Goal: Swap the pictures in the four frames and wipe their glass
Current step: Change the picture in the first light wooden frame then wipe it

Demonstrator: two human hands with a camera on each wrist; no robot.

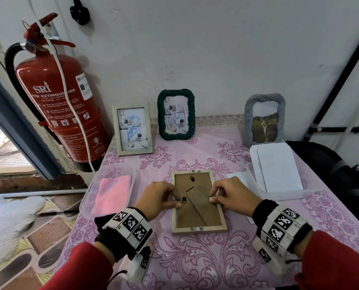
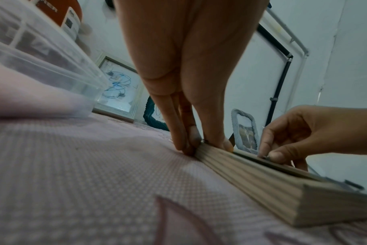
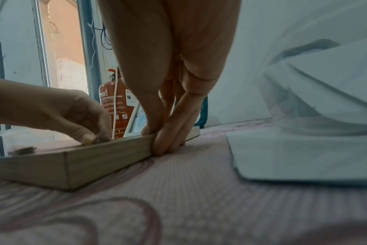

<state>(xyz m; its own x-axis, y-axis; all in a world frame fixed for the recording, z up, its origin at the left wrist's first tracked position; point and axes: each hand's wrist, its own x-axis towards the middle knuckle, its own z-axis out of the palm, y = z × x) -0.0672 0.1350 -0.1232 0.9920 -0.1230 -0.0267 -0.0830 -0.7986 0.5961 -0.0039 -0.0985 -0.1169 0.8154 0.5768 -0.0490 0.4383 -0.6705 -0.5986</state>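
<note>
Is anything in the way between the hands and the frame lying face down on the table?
No. Both hands are already on the wooden frame: the left hand at its left edge, the right hand at its right edge, with nothing in between.

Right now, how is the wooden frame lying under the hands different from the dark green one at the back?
The wooden frame lies flat, face down, with its brown backing up; the green frame stands upright showing a scribbled picture. The wooden one has straight edges; the green one is rounded and rope-textured. The left hand and right hand grip the wooden frame; nothing touches the green. Both sit on the pink tablecloth.
</note>
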